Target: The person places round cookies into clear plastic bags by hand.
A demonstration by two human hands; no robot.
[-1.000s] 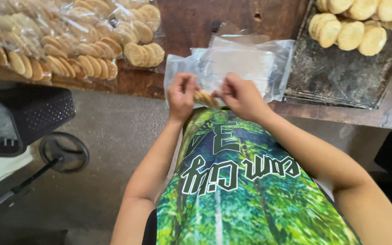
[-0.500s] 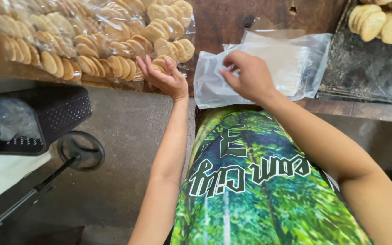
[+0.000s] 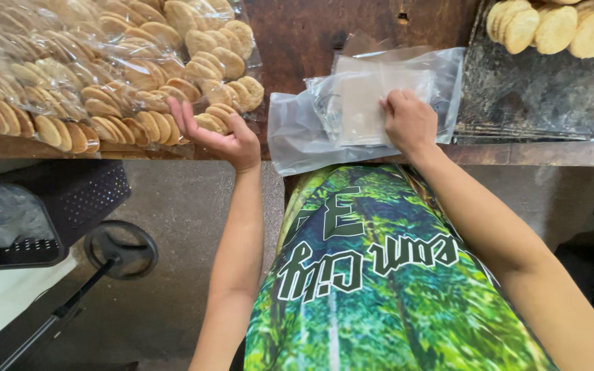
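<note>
My left hand point(image 3: 218, 134) is palm up with fingers spread, touching a sealed packet of round biscuits point(image 3: 214, 118) at the near edge of a pile of biscuit packets point(image 3: 84, 75) on the wooden table point(image 3: 311, 27). My right hand point(image 3: 409, 122) rests with curled fingers on a stack of empty clear plastic bags point(image 3: 352, 106) in front of me, pinching the top bag's edge.
A dark metal baking tray point(image 3: 537, 89) at the right carries several loose round biscuits point(image 3: 551, 27). Under the table at the left stands a black plastic basket point(image 3: 49, 213) with crumpled plastic inside, beside a black wheel on a rod point(image 3: 119, 249). The floor is grey concrete.
My left hand swung left from in front of me to the biscuit pile, laying a filled packet there. My right hand moved onto the empty bags.
</note>
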